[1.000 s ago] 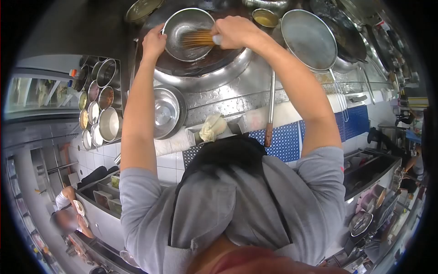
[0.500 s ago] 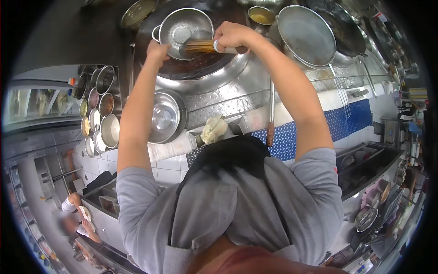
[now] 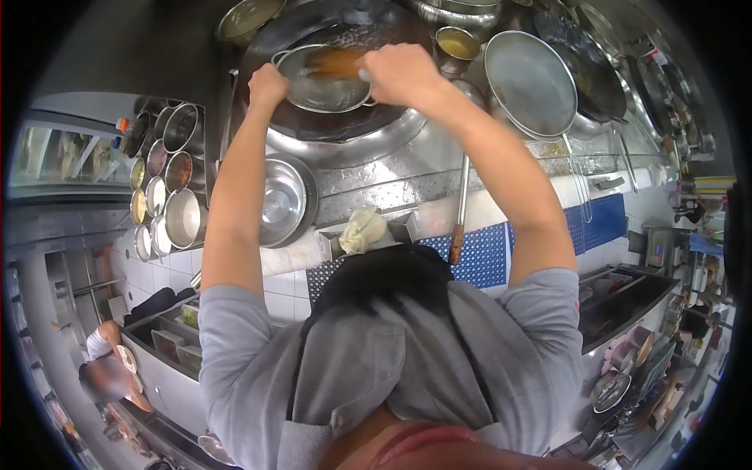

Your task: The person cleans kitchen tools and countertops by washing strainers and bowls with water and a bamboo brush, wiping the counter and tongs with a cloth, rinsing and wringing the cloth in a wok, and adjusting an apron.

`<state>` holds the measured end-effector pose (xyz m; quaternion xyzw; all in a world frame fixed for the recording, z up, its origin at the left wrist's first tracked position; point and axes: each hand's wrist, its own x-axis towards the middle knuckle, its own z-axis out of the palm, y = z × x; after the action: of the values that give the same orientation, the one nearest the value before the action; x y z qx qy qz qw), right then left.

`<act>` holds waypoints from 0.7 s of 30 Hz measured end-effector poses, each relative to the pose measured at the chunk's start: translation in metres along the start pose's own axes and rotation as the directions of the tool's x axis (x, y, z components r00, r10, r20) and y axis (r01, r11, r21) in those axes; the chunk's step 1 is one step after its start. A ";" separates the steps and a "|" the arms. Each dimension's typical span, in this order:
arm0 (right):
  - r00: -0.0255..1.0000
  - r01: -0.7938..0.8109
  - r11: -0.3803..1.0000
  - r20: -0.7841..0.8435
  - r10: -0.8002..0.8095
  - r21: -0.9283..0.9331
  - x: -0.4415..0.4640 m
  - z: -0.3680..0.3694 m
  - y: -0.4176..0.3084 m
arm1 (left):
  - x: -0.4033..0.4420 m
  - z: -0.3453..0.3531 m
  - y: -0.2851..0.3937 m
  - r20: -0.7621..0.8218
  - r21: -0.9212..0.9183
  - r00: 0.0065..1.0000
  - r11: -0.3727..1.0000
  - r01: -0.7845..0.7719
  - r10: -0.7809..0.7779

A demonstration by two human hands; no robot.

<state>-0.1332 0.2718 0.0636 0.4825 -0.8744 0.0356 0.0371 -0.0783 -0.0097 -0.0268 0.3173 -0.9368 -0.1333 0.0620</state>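
A metal colander (image 3: 325, 100) with loop handles is held over the large dark wok (image 3: 266, 43), tilted so its rim looks like a flattened oval. Closed around its left side, by the handle, is my left hand (image 3: 269, 84). My right hand (image 3: 401, 74) grips a bamboo wok brush (image 3: 335, 63) whose bristles are smeared by motion at the colander's far side. Whether the bristles touch the metal, I cannot tell. Wet, foamy liquid shows in the wok beyond the colander.
A large round strainer (image 3: 531, 84) stands right of the wok, beside a small pot of yellowish liquid (image 3: 458, 44). Metal bowls (image 3: 283, 200), a crumpled cloth (image 3: 363, 229) and a long-handled tool (image 3: 457, 235) lie nearer me. Several seasoning pots (image 3: 185, 219) stand left. Another person (image 3: 113, 360) works at lower left.
The colander has tipped, so its perforated inside shows less and its rim appears flatter. The brush has moved toward its far side and is now blurred. My camera view has shifted slightly.
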 end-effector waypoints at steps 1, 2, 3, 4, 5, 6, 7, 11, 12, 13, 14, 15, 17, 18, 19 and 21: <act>0.997 0.082 0.994 -0.008 -0.082 0.065 0.001 0.006 -0.005 | -0.002 -0.002 0.002 0.009 0.008 1.000 1.000 0.002 -0.002; 0.996 0.083 0.995 0.024 -0.085 0.060 0.006 0.014 -0.005 | -0.003 -0.004 0.005 0.015 0.014 1.000 1.000 0.004 -0.004; 0.994 0.086 0.995 0.057 -0.089 0.054 0.014 0.023 -0.002 | -0.004 -0.006 0.006 0.021 0.020 1.000 1.000 0.008 -0.008; 0.997 0.059 0.998 0.056 -0.058 -0.013 0.020 0.031 0.008 | -0.004 -0.006 0.003 0.033 0.002 0.999 1.000 0.000 0.000; 0.998 0.032 0.996 0.053 -0.028 -0.079 0.022 0.039 0.019 | -0.003 -0.005 -0.001 0.044 -0.016 0.999 1.000 -0.007 0.008; 0.997 -0.031 0.999 0.068 0.030 0.012 0.022 0.040 0.023 | 0.000 -0.005 -0.005 0.053 -0.031 0.998 0.999 -0.016 0.018; 0.996 -0.009 1.000 0.085 0.009 -0.005 0.019 0.025 0.014 | 0.003 -0.004 -0.005 0.053 -0.026 0.998 0.999 -0.018 0.019; 0.989 0.089 0.994 0.126 -0.082 -0.056 0.004 0.005 -0.009 | 0.007 0.007 -0.005 0.063 -0.022 0.997 0.999 -0.041 0.042; 0.990 0.081 0.995 0.116 -0.074 -0.051 0.007 0.010 -0.004 | 0.007 0.005 -0.010 0.071 -0.035 0.995 0.997 -0.065 0.067; 0.993 0.072 0.996 0.100 -0.067 -0.048 0.012 0.014 0.002 | 0.007 0.002 -0.012 0.073 -0.046 0.993 0.995 -0.091 0.094; 0.982 -0.026 0.997 0.185 0.040 -0.077 0.018 0.015 0.008 | 0.005 0.001 -0.012 0.030 -0.070 0.993 0.992 -0.108 0.111; 0.974 -0.083 0.996 0.212 0.079 0.012 0.018 0.015 0.009 | 0.002 0.001 -0.010 -0.038 -0.069 0.995 0.993 -0.097 0.094; 0.949 -0.197 0.964 0.280 0.142 0.179 0.018 0.015 0.014 | -0.003 0.005 -0.002 -0.171 -0.079 0.984 0.994 -0.070 0.055; 0.918 -0.252 0.937 0.368 0.151 0.244 0.013 0.007 0.008 | -0.007 0.002 0.003 -0.199 -0.066 0.979 0.996 -0.053 0.039; 0.907 -0.278 0.908 0.397 0.141 0.314 0.006 -0.002 0.004 | -0.007 0.005 0.000 -0.215 -0.058 0.975 0.996 -0.066 0.052; 0.891 -0.329 0.832 0.438 0.117 0.447 -0.002 -0.017 -0.001 | -0.001 0.003 -0.006 -0.261 -0.035 0.962 0.995 -0.098 0.086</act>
<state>-0.1301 0.2748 0.0803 0.3645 -0.8737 0.1724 -0.2723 -0.0749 -0.0128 -0.0314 0.2866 -0.9310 -0.1101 0.1975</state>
